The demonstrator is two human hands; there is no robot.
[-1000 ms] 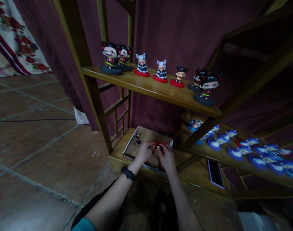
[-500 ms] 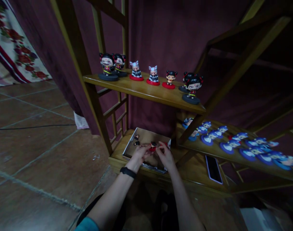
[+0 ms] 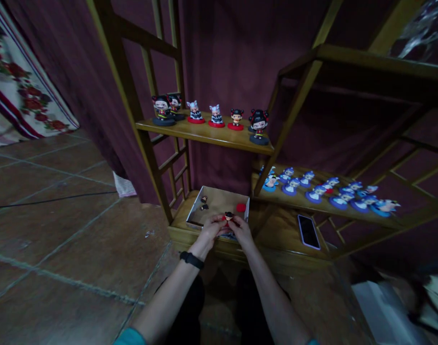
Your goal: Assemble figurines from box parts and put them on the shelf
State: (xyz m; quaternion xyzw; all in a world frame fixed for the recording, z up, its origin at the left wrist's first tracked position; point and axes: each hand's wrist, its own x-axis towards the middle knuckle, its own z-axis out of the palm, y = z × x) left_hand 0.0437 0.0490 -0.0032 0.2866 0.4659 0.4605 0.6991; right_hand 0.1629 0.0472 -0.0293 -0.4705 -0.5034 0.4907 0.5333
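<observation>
Between my two hands, over the near side of a shallow cardboard box [image 3: 226, 192], is a small black-haired figurine [image 3: 228, 217] with red around it. My left hand [image 3: 213, 227] grips it from the left, and my right hand [image 3: 241, 228] has its fingers closed on the right side. The fingers hide the figurine's lower part. In the box, two small dark figurine pieces [image 3: 204, 207] lie at the left, and a red base [image 3: 241, 207] lies near the right wall.
Figurines on red and dark bases, one a black-haired figurine [image 3: 236, 118], stand on the upper wooden shelf [image 3: 204, 134]. Several blue figurines [image 3: 316, 192] fill the right shelf. A phone [image 3: 308, 232] lies below them. A pale box [image 3: 384, 306] is on the floor at right.
My right hand has come away from the red base at the box's right side and joined my left hand at the figurine. The camera view has shifted.
</observation>
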